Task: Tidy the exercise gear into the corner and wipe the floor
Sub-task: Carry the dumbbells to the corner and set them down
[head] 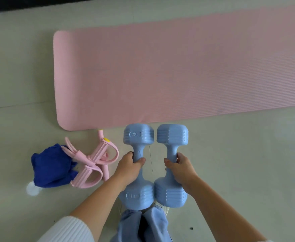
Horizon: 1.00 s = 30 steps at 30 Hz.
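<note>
Two light-blue 2 kg dumbbells stand side by side in front of me, close together. My left hand (130,165) grips the handle of the left dumbbell (138,137). My right hand (179,167) grips the handle of the right dumbbell (172,135). A pink exercise mat (178,70) lies unrolled flat on the floor just beyond them. To the left lies a pink pedal resistance band (94,161), tangled, partly over a crumpled dark-blue cloth (51,166).
The floor (248,163) is pale grey tile. A white round spot (32,188) shows beside the cloth. My legs in light-blue trousers (143,224) are below the dumbbells. A dark strip (38,2) runs along the top edge.
</note>
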Each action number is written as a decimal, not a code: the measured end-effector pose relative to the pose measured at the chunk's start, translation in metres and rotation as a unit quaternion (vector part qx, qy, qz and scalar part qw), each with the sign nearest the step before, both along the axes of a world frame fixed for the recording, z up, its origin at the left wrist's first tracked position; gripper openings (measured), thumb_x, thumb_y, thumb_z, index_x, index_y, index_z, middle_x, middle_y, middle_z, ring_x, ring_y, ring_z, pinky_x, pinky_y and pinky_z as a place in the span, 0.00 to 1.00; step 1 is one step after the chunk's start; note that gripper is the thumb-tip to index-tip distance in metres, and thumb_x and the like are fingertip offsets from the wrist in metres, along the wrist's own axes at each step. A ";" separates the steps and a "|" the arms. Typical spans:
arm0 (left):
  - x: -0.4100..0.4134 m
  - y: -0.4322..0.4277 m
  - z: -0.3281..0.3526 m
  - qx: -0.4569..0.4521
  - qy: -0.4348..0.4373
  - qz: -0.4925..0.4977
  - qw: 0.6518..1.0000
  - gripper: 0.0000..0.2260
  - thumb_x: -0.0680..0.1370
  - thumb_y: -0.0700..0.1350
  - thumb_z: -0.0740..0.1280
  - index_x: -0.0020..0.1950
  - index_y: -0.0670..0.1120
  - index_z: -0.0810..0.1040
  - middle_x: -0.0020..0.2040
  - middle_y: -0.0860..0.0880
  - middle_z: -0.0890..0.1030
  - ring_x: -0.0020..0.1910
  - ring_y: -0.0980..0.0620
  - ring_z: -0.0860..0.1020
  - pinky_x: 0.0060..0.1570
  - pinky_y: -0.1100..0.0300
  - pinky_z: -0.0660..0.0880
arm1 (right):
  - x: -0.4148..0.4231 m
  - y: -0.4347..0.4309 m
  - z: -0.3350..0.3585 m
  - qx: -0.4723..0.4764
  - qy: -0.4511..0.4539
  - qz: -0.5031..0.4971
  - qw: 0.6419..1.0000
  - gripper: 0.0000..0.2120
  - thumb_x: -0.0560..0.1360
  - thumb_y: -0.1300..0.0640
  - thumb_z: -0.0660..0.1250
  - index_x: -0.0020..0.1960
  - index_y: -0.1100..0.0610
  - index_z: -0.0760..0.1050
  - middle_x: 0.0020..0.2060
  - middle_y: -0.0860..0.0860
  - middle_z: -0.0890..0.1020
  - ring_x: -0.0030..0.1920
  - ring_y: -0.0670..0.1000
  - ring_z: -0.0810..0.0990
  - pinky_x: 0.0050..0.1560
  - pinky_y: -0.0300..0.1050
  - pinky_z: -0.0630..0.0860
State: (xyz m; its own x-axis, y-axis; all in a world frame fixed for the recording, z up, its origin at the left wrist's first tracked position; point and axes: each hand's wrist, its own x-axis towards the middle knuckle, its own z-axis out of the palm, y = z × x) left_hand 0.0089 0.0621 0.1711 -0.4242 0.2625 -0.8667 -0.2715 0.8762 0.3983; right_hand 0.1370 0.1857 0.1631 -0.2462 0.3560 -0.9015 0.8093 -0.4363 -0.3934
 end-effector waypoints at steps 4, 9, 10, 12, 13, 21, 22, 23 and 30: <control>0.019 0.032 0.132 0.037 -0.006 -0.004 0.999 0.07 0.78 0.48 0.65 0.47 0.45 0.74 0.47 0.44 0.81 0.48 0.44 0.80 0.51 0.48 0.75 | 0.029 0.027 0.135 0.013 0.010 -0.041 0.999 0.09 0.76 0.56 0.67 0.51 0.62 0.73 0.43 0.56 0.78 0.43 0.54 0.77 0.45 0.47 0.74; 0.050 0.076 0.283 0.081 -0.010 -0.030 0.996 0.07 0.77 0.48 0.65 0.46 0.44 0.75 0.46 0.42 0.81 0.45 0.43 0.79 0.51 0.46 0.76 | 0.078 0.062 0.292 0.052 0.017 -0.083 0.995 0.08 0.76 0.56 0.67 0.49 0.60 0.73 0.44 0.57 0.78 0.43 0.55 0.78 0.50 0.53 0.76; 0.060 0.086 0.309 0.091 -0.011 -0.037 0.995 0.07 0.77 0.47 0.65 0.47 0.43 0.75 0.45 0.42 0.81 0.44 0.44 0.79 0.51 0.45 0.76 | 0.092 0.069 0.319 0.064 0.021 -0.102 0.993 0.07 0.75 0.56 0.68 0.48 0.60 0.73 0.44 0.57 0.79 0.43 0.56 0.79 0.52 0.54 0.77; 0.077 0.107 0.349 0.106 -0.021 -0.053 0.993 0.07 0.77 0.46 0.65 0.48 0.42 0.75 0.45 0.42 0.80 0.42 0.45 0.78 0.51 0.45 0.76 | 0.117 0.080 0.360 0.077 0.027 -0.133 0.988 0.07 0.75 0.57 0.68 0.48 0.59 0.73 0.44 0.58 0.79 0.44 0.56 0.79 0.54 0.56 0.77; 0.080 0.113 0.358 0.112 -0.028 -0.050 0.992 0.07 0.78 0.45 0.65 0.49 0.41 0.75 0.45 0.42 0.80 0.42 0.45 0.78 0.51 0.45 0.76 | 0.122 0.084 0.369 0.078 0.029 -0.137 0.987 0.07 0.74 0.57 0.68 0.48 0.59 0.73 0.44 0.58 0.79 0.44 0.56 0.79 0.55 0.56 0.77; 0.190 0.250 0.444 0.159 -0.064 -0.139 0.975 0.06 0.79 0.42 0.64 0.50 0.39 0.75 0.43 0.45 0.79 0.41 0.48 0.78 0.47 0.51 0.76 | 0.266 0.181 0.459 0.112 0.090 -0.245 0.959 0.07 0.74 0.58 0.68 0.50 0.60 0.74 0.44 0.56 0.79 0.46 0.56 0.80 0.57 0.56 0.76; 0.210 0.277 0.449 0.168 -0.062 -0.150 0.972 0.06 0.79 0.42 0.64 0.50 0.40 0.75 0.43 0.45 0.79 0.41 0.48 0.78 0.48 0.50 0.76 | 0.286 0.202 0.464 0.118 0.100 -0.255 0.954 0.07 0.75 0.59 0.68 0.50 0.60 0.73 0.44 0.56 0.79 0.46 0.56 0.79 0.56 0.55 0.77; 0.231 0.303 0.453 0.177 -0.061 -0.159 0.969 0.06 0.79 0.42 0.64 0.49 0.40 0.75 0.43 0.45 0.79 0.41 0.48 0.78 0.49 0.50 0.76 | 0.307 0.224 0.468 0.124 0.107 -0.265 0.950 0.07 0.75 0.59 0.67 0.51 0.60 0.73 0.44 0.56 0.79 0.47 0.56 0.79 0.56 0.54 0.77; 0.384 0.480 0.485 0.194 -0.062 -0.208 0.957 0.07 0.79 0.44 0.64 0.48 0.41 0.76 0.42 0.45 0.78 0.40 0.47 0.77 0.50 0.49 0.76 | 0.453 0.379 0.496 0.150 0.115 -0.312 0.931 0.06 0.75 0.60 0.67 0.51 0.60 0.73 0.41 0.55 0.79 0.44 0.55 0.79 0.56 0.53 0.77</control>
